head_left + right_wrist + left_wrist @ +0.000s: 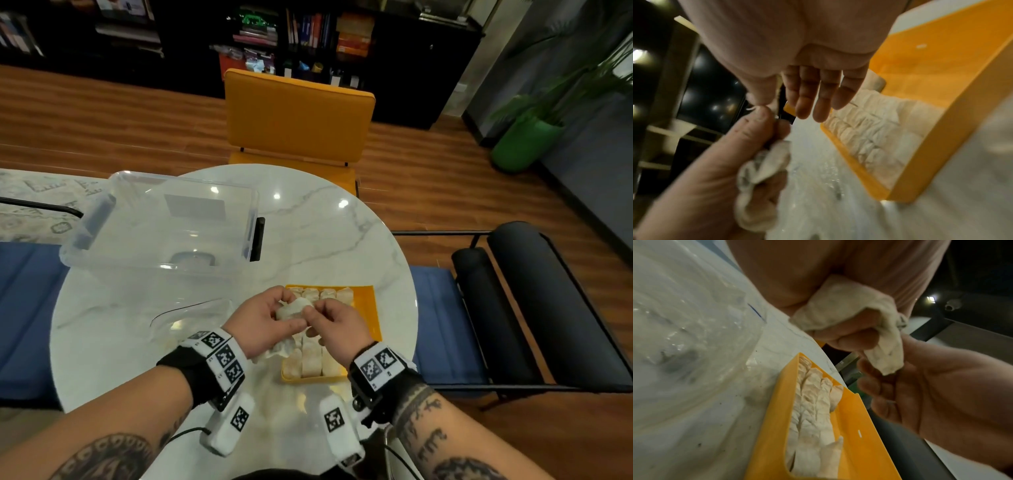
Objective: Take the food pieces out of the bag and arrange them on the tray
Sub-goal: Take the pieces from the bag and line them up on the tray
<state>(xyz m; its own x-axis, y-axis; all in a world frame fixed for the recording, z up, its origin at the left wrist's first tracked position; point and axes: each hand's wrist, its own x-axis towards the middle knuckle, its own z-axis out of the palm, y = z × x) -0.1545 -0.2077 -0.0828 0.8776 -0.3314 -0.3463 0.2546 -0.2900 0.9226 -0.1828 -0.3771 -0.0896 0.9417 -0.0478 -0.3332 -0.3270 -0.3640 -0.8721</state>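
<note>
Both hands hold one pale, floury food piece (291,310) just above the left edge of the yellow tray (368,305). My left hand (274,308) curls round the food piece (849,309). My right hand (315,313) pinches its right end, and the other right fingers (818,97) hang loosely. Two rows of food pieces (311,359) lie side by side in the tray (777,418), partly hidden under my hands. The clear plastic bag (191,315) lies flat on the table, left of the tray.
A large clear plastic box (161,222) stands at the back left of the round marble table (325,233). A yellow chair (298,116) is behind the table and a dark chair (513,308) to the right. The tray's right part (371,318) is bare.
</note>
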